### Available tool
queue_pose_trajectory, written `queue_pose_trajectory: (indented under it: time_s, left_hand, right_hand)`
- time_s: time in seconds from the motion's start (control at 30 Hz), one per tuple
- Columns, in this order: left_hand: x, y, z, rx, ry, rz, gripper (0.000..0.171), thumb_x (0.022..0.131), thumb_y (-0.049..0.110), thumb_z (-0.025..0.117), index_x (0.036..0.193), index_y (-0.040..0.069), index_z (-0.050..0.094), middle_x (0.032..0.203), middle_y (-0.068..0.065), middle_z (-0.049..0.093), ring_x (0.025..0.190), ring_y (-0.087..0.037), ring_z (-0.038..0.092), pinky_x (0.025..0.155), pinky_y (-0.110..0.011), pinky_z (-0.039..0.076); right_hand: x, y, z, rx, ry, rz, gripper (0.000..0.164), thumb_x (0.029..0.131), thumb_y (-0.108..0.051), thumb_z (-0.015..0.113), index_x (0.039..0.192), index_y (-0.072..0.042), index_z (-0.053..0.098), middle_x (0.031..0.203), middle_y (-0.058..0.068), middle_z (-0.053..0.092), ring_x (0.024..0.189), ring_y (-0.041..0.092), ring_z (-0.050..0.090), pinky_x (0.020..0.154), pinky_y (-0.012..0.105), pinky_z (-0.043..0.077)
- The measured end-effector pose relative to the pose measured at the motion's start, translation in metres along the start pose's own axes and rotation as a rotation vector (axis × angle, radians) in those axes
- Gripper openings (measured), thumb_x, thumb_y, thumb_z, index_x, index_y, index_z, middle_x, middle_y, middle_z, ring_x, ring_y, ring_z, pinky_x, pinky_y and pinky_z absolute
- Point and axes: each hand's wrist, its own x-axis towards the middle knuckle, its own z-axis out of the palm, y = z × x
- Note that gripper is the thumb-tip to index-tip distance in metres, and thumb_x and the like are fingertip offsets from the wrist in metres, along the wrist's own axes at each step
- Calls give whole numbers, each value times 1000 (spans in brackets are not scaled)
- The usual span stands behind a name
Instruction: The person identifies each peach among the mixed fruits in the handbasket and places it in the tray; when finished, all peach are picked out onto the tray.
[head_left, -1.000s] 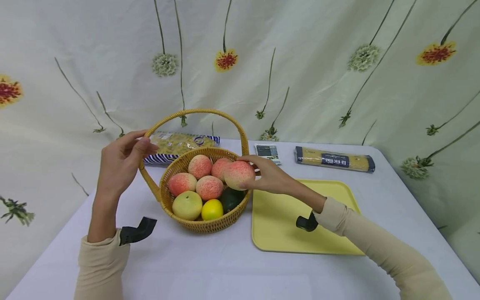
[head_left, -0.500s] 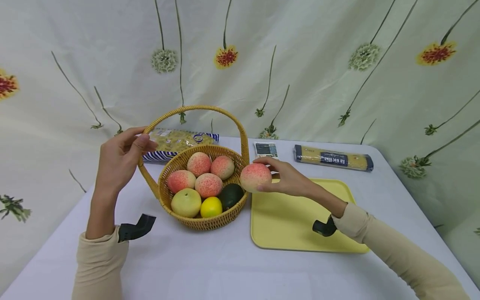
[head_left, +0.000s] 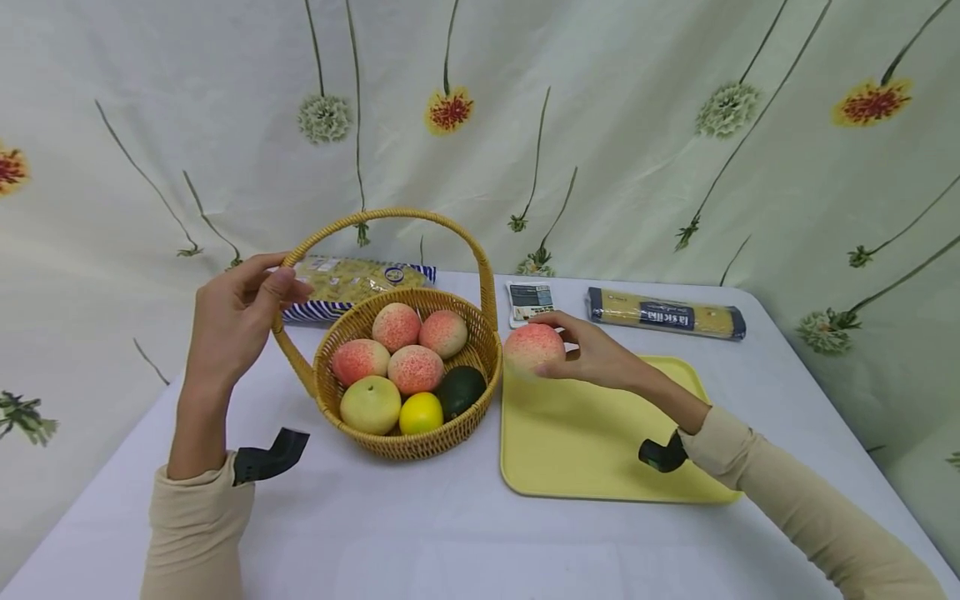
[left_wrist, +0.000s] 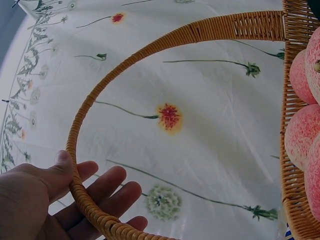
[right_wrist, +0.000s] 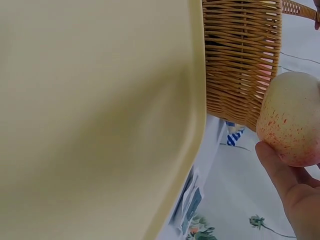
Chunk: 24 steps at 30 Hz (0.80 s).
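My left hand (head_left: 234, 325) grips the left side of the handle (head_left: 390, 213) of a wicker basket (head_left: 416, 446), thumb in front and fingers behind, as the left wrist view also shows. Inside the basket lie several pink-and-cream peaches (head_left: 416, 369), a pale yellow-green round fruit (head_left: 371, 405), a yellow lemon-like fruit (head_left: 421, 414) and a dark green avocado-like fruit (head_left: 461, 392). My right hand (head_left: 596, 358) holds one peach (head_left: 532, 345) between thumb and fingers. This peach hangs just right of the basket rim, over the back left corner of the yellow tray (head_left: 577, 450).
Behind the basket lies a bag of pasta (head_left: 352, 282) with blue-and-white striped ends. A small white-and-dark packet (head_left: 531, 300) and a long pack of spaghetti (head_left: 666, 314) lie along the back of the table, close to the flowered cloth (head_left: 637, 167).
My right hand has lifted the peach out of the basket and carried it right, past the rim to above the tray. My left hand keeps its grip on the handle.
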Motion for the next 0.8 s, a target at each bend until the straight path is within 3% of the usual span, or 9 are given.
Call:
queue_pose_trajectory:
  time_s: [0.33,0.8]
  left_hand:
    - [0,0,0,1,-2,-6,38,99,33,50,129,11,60,82,22,65,80,7,60,69,-9,45]
    - [0,1,0,-12,-2,-1,37,99,31,51,127,9,61,80,23,64,79,6,61,67,-10,46]
  right_hand:
    - [2,17,-2,-32,-37,57,67,84,-18,74,141,-8,41,134,11,50,117,27,54,90,40,50]
    - [8,38,-4,-46,-120,61,65,85,-15,72,140,0,40,140,20,43,122,38,50,95,47,48]
